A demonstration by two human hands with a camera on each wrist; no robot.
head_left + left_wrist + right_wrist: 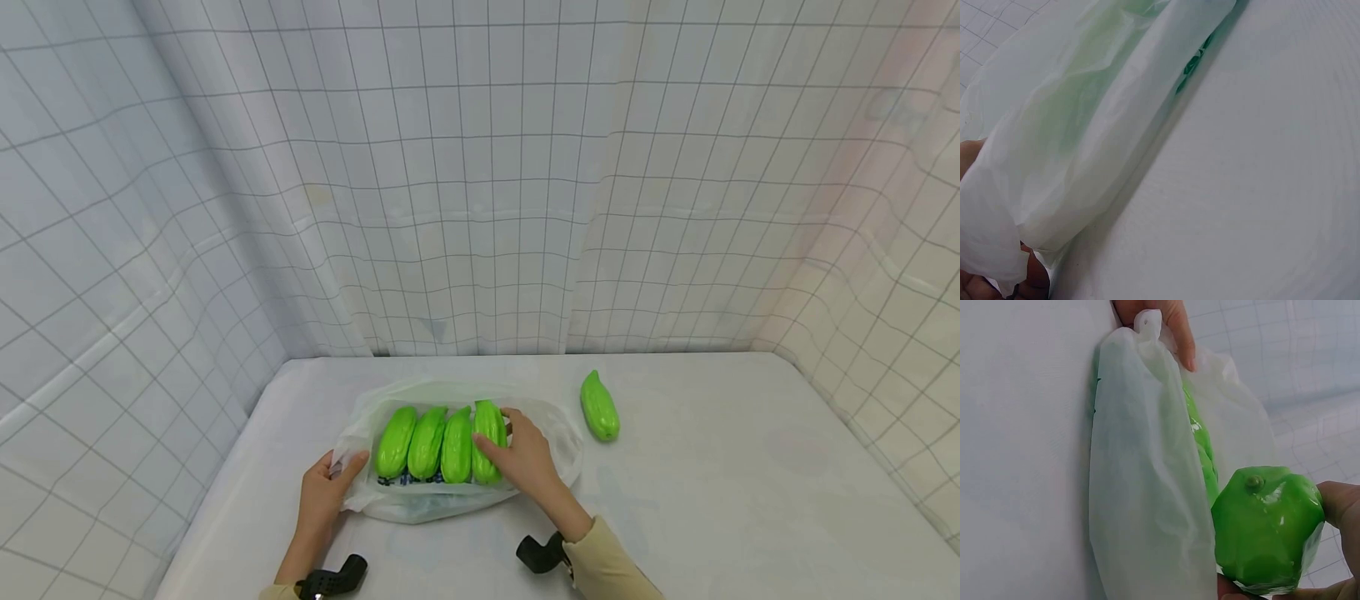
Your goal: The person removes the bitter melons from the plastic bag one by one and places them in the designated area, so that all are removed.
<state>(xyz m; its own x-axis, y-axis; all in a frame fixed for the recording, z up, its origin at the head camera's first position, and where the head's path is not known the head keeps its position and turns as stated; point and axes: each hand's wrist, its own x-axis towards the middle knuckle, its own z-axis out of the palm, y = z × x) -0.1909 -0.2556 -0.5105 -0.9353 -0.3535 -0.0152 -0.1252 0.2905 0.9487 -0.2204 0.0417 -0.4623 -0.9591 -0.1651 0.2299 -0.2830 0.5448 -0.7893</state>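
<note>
A white translucent plastic bag (420, 506) lies with its mouth spread on the table. Three glossy green, ridged gourds (427, 443) sit side by side inside it. My left hand (321, 492) pinches the bag's left edge between thumb and fingers; the left wrist view shows the bunched plastic (991, 231) there. With thumb and fingers on either side, my right hand (531, 460) grips another green gourd (486, 450) at the right of the row. The right wrist view shows the held gourd (1266, 531) end-on, beside the bag's near wall (1147, 469).
One more green gourd (600, 408) lies on the white table (735, 475), just right of the bag. White curtains with a dark grid (480, 183) stand behind the table and along both sides. Dark printed marks show on the bag's floor under the gourds.
</note>
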